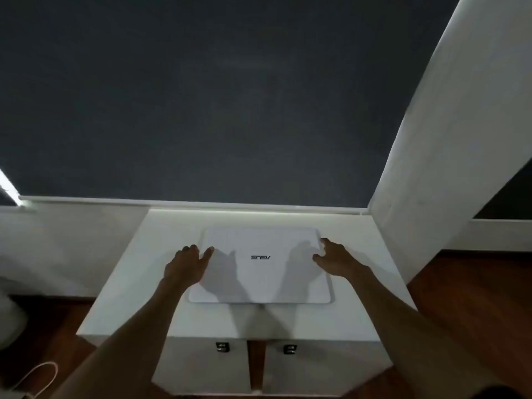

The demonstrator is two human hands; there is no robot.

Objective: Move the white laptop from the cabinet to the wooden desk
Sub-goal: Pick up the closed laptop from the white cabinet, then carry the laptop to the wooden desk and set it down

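Note:
A closed white laptop with a dark logo lies flat on top of a white cabinet, logo facing away from me. My left hand rests at the laptop's left edge, fingers spread, thumb on the lid. My right hand sits at the right edge, fingers curled over the side and thumb on the lid. The laptop still lies on the cabinet top. The wooden desk is not in view.
The cabinet has two doors with small metal handles below. A dark grey wall rises behind it and a white column stands at the right. Wooden floor shows either side; a white cable lies bottom left.

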